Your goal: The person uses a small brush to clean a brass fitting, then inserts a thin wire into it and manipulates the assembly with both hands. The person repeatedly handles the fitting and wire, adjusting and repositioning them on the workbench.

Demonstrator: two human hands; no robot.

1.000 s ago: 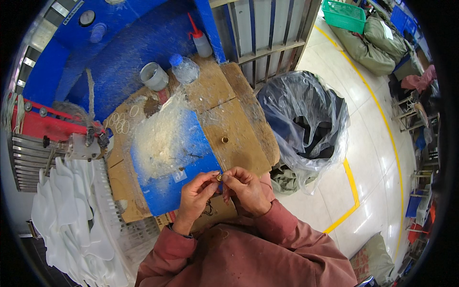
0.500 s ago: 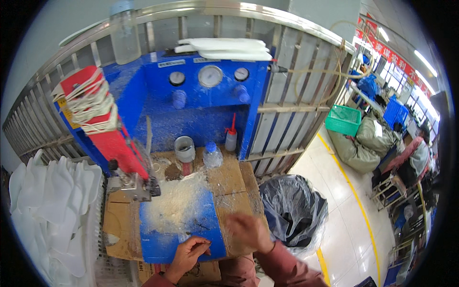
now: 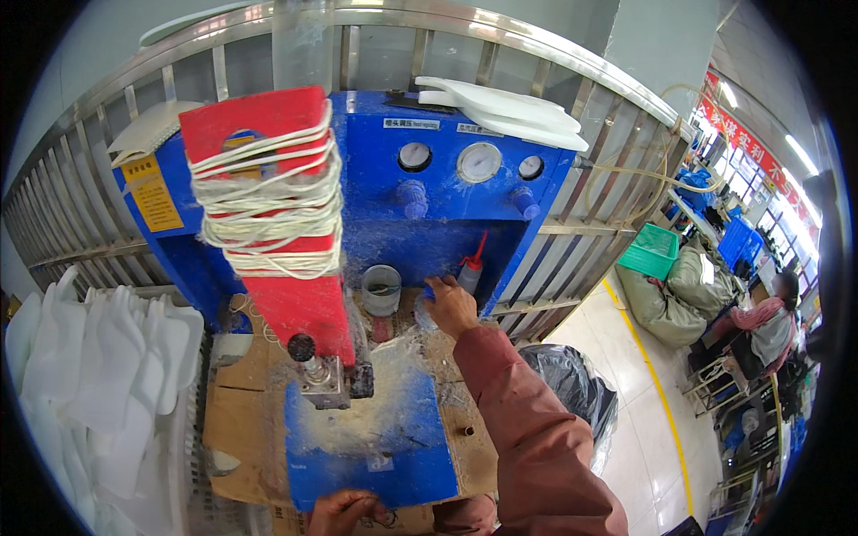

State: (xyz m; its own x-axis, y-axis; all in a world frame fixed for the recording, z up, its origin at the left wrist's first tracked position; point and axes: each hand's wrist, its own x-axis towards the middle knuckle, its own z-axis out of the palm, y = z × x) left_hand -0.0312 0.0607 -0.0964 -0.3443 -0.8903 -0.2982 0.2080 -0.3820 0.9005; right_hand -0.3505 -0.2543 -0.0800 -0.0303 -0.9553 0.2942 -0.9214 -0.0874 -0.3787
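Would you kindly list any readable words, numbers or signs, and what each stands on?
I won't copy the wording; print stands here:
Yellow label: too small to read.
Red banner: large pale characters.
White label above gauges: small dark print.
Blue sheet: pale patch, unclear mark.
Gauges: markings too small.

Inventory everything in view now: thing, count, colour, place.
Metal cabinet: one, blue, back
Round gauges: three, white, cabinet front
Cord-wrapped machine arm: one, red, before cabinet
Curved flat pieces: several, white, left and atop cabinet
Cardboard: count unclear, brown, worktop
Powder-dusted board: one, blue, on cardboard
Round open cup: one, greyish, behind board
Clear blue-capped bottle: one, clear, right of cup
Red-nozzled squeeze bottle: one, pale, cabinet's right corner
Small metal cylinder: one, brass, cardboard's right
Plastic bag: one, black, right floor
Plastic basket: one, green, upper right
Stuffed sacks: at least two, olive, below basket
Seated person: one, pink sleeve, far right
Left hand: one, bare, lower edge
Right hand: one, bare, at bottle's cap
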